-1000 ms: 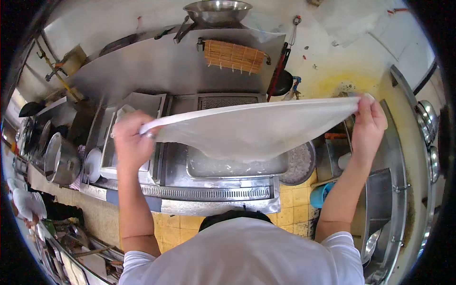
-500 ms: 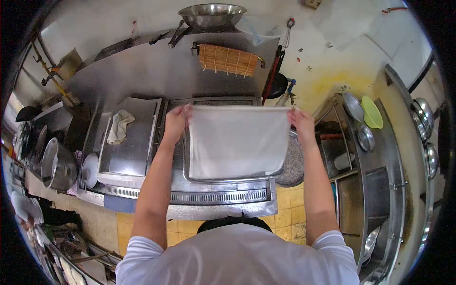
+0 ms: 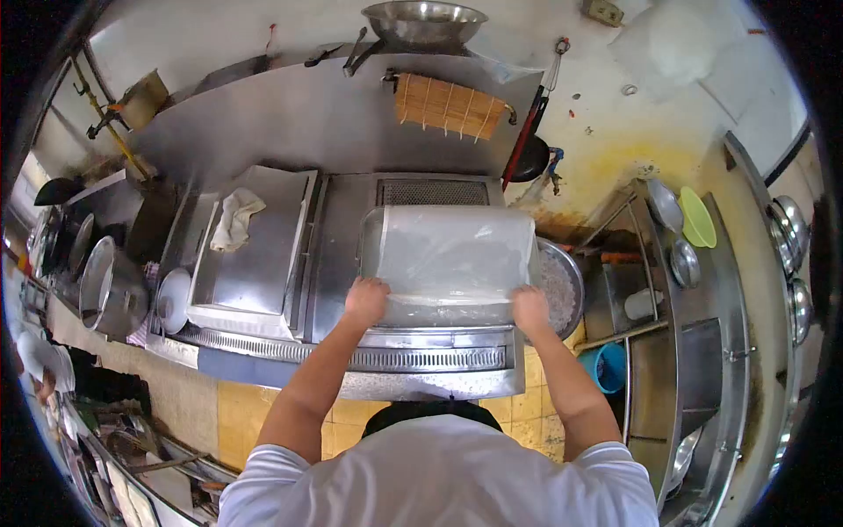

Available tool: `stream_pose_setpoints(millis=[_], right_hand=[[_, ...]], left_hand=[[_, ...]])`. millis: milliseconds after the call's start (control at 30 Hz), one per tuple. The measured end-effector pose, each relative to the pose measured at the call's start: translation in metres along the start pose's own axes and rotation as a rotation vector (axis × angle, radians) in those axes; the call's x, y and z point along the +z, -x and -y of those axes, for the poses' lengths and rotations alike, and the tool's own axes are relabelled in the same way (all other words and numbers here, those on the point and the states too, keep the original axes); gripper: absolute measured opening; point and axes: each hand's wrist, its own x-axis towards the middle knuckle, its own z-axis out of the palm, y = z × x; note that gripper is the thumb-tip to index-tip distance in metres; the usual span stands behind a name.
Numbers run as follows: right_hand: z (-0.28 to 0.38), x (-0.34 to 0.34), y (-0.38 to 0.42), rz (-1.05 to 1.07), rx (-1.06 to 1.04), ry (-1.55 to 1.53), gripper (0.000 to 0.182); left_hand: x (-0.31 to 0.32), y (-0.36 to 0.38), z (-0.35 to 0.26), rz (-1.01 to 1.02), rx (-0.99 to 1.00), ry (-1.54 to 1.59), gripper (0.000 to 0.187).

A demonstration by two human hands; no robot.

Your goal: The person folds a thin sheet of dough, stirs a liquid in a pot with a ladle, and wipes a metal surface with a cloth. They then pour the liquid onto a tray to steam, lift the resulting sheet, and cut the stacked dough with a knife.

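Hands: two, both the person's own. The left hand (image 3: 366, 299) and the right hand (image 3: 529, 309) are at the near corners of the sheet.
Grip: each hand is closed on a near corner of the sheet; the fingers are mostly hidden under the knuckles, so how tightly they pinch cannot be told.
Sheet (image 3: 452, 255): one, thin, pale and half see-through, wet-looking and glossy, with faint wrinkles. It lies spread flat over the tray, covering nearly all of it.
Tray (image 3: 369, 230): one, steel, rectangular, set into the counter's middle, close to its near edge.
Counter (image 3: 342, 220): steel, with a ridged strip along the near edge.
Rag (image 3: 234, 219): one, crumpled, off-white, on the flat lid at the counter's left part, well apart from the sheet.
Basin (image 3: 562, 285): one, round, filled with a grey grainy mass, just beside the tray at the counter's right edge; the sheet's right side overlaps its rim.
Mat (image 3: 448, 105): one, bamboo, hanging on the back panel.
Bowl (image 3: 426, 19): one, steel, on top of the back panel.
Green dish (image 3: 698, 218): one, on the right-hand rack with several steel dishes.
Bucket (image 3: 606, 367): one, blue, on the floor to the right.
In the way: nothing lies between the hands and the sheet.
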Motion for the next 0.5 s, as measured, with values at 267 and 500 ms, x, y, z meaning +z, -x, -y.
stream_pose_setpoints(millis=[267,500], right_hand=[[0.056,-0.045,0.035,0.02,0.073,-0.109,0.029],[0.114,-0.035,0.052,0.153,-0.31,-0.505,0.043]], left_hand=[[-0.029,0.044,-0.049,-0.093,-0.089,-0.001,0.025],[-0.048,0.114,-0.111,-0.233,-0.273,0.328,0.028]])
